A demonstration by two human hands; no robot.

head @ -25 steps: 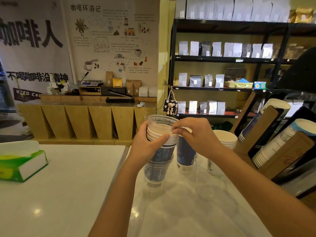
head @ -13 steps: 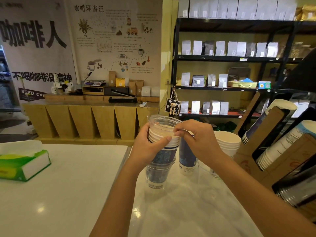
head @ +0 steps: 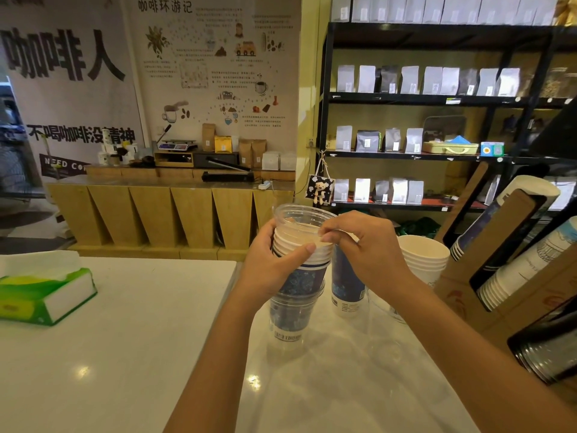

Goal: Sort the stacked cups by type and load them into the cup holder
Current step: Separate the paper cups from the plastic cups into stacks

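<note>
On the white counter (head: 125, 354), near its middle seam, a mixed stack of cups (head: 298, 276) is held upright, long axis vertical, mouths facing up. The stack is seen to consist of a clear plastic cup (head: 299, 215) seated at the top, several white-rimmed blue-patterned paper cups nested under it, and a clear plastic cup at the base; whether the base touches the counter cannot be told. The left hand (head: 270, 270) is wrapped round the stack's upper part, thumb across the paper rims. The right hand (head: 365, 248) is closed in a pinch on the rim of the stack at its right side. Just behind the stack, a tall blue paper cup (head: 346, 287) stands upright on the counter. To its right a short stack of white paper cups (head: 426, 256) is noted, mouths up. At the right edge, a brown cup holder (head: 499, 242) carries tilted rows of nested paper cups in its slots, rims pointing down toward the counter. A green tissue box (head: 43, 295) lies at far left, a tissue protruding.
</note>
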